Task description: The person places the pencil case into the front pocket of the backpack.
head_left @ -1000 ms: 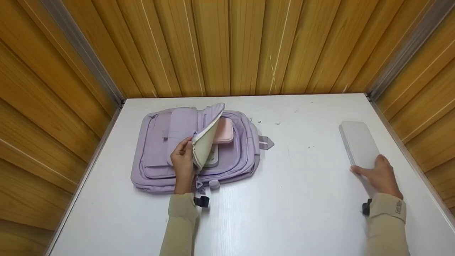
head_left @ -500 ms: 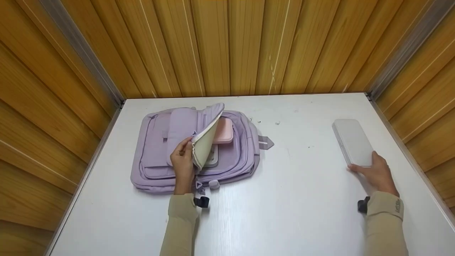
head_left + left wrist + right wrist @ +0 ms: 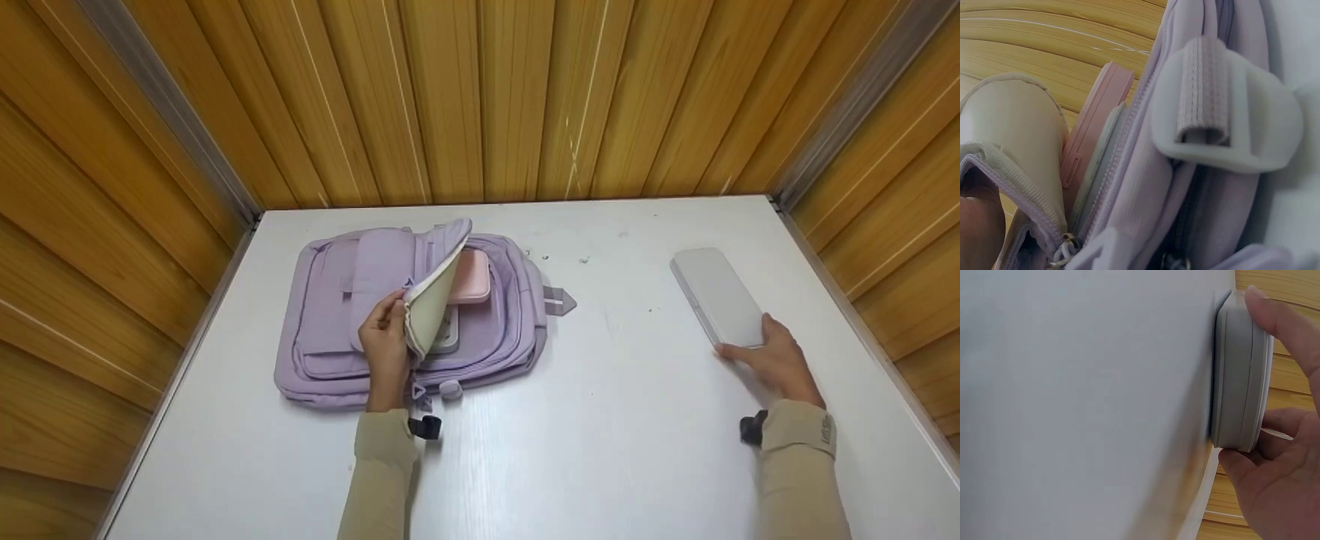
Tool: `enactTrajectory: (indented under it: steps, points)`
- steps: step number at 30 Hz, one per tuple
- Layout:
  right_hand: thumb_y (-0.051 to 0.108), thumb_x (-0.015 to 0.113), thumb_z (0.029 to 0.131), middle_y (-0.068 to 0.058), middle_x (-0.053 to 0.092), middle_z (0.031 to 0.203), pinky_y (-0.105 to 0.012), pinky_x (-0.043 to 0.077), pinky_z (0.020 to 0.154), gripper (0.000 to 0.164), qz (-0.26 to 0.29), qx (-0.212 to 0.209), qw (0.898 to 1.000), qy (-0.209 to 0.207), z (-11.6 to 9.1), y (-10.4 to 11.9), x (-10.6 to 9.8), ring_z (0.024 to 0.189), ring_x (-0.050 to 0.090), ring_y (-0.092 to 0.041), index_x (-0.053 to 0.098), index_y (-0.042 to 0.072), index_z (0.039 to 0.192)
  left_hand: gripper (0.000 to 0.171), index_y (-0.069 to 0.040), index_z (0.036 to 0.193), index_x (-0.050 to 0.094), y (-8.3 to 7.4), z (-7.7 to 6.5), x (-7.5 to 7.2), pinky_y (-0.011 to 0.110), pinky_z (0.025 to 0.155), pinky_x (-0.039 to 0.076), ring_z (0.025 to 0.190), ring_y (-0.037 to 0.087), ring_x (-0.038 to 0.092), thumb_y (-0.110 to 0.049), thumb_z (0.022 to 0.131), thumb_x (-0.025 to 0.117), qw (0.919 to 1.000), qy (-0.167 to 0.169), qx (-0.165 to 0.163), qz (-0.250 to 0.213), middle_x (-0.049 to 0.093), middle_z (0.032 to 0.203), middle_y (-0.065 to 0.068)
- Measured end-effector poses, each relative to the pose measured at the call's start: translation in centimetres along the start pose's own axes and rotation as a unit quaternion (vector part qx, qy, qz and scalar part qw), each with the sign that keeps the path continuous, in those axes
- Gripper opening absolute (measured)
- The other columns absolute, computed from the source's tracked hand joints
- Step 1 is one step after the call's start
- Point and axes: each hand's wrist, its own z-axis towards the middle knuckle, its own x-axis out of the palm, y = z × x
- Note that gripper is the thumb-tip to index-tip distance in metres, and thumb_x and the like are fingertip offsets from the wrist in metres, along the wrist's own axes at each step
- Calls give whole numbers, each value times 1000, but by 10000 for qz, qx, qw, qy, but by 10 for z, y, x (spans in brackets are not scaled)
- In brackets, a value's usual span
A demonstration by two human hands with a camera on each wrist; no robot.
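Observation:
A lilac backpack (image 3: 322,319) lies flat at the left of the table. My left hand (image 3: 386,341) pinches the edge of its front pocket flap (image 3: 436,307) between thumb and fingers and holds it raised. Inside the pocket sit a pink case (image 3: 472,277) and a pale grey item (image 3: 448,334), partly hidden by the flap; the left wrist view shows the pink case (image 3: 1098,118) standing out past the zip. At the right, my right hand (image 3: 780,364) grips the near end of a light grey hard case (image 3: 718,296), thumb on one side and fingers on the other.
The white table (image 3: 585,442) has wood-pattern walls (image 3: 517,97) at the back and both sides. A grey strap loop (image 3: 559,301) sticks out from the backpack's right end. A white buckle (image 3: 1264,112) hangs close to the left wrist camera.
My right hand has moved left with the grey case, which has turned slightly so its far end points more to the left. The left hand and flap have stayed in place.

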Motion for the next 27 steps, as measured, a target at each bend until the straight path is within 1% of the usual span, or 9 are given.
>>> enactTrajectory:
  steps: [4, 6, 7, 11, 13, 18, 24, 27]
  points:
    - [47, 74, 81, -41, 14, 149, -70, 24, 106, 115, 76, -178, 9998, 13, 2, 3, 4, 133, 22, -58, -2, -8, 149, 21, 11, 109, 65, 1, 0, 0, 16, 67, 52, 73, 3, 60, -2, 92, 61, 10000, 12, 24, 22, 70, 86, -7]
    - [46, 75, 80, -40, 16, 149, -70, 24, 105, 115, 115, -224, 9997, 44, 3, 4, 6, 133, 23, -58, 0, -7, 150, 22, 11, 109, 64, 1, 0, 0, 16, 67, 51, 74, 3, 60, -1, 92, 61, 10000, 10, 36, 11, 70, 86, -7]
    - [46, 76, 79, -39, 15, 150, -71, 22, 106, 116, 119, -220, 9997, 70, 3, 5, 7, 134, 21, -58, 0, -6, 150, 21, 11, 109, 64, 1, 0, 0, 17, 67, 51, 74, 4, 60, -1, 92, 61, 10000, 12, 45, 1, 70, 86, -7]
    - [49, 75, 79, -38, 0, 153, -70, 15, 110, 123, 55, -109, 9997, 218, 4, 9, 11, 137, 9, -59, -11, -4, 149, 21, 12, 109, 64, 1, -1, 0, 17, 67, 52, 74, 4, 61, -1, 92, 61, 10000, 32, 59, -13, 70, 86, -7]
    - [49, 75, 79, -37, -4, 153, -69, 12, 111, 124, 73, -98, 9996, 266, 4, 12, 13, 138, 5, -59, -13, -4, 148, 22, 12, 109, 64, 1, -1, 0, 17, 67, 52, 74, 4, 61, -2, 92, 61, 9999, 59, 87, 30, 70, 86, -8]
    - [46, 75, 80, -34, -5, 154, -67, 11, 112, 121, 234, -172, 9989, 366, 4, 18, 18, 139, 3, -57, -12, -3, 148, 22, 11, 108, 65, 1, 0, -1, 16, 68, 51, 74, 3, 60, -4, 92, 62, 9998, 82, 140, 130, 70, 87, -9]
    - [40, 75, 81, -33, -9, 154, -67, 9, 113, 120, 278, -235, 9980, 511, 6, 24, 22, 140, 0, -56, -14, -3, 148, 22, 12, 108, 64, 2, 0, 0, 17, 67, 52, 73, 3, 61, -3, 92, 62, 9999, 91, 88, -44, 70, 86, -8]
    - [40, 76, 81, -34, -10, 153, -67, 8, 113, 121, 245, -249, 9976, 601, 7, 25, 22, 140, 0, -56, -16, -3, 147, 21, 12, 108, 64, 3, 0, 0, 17, 68, 52, 73, 3, 61, -1, 92, 61, 9999, 83, 57, -81, 70, 86, -7]
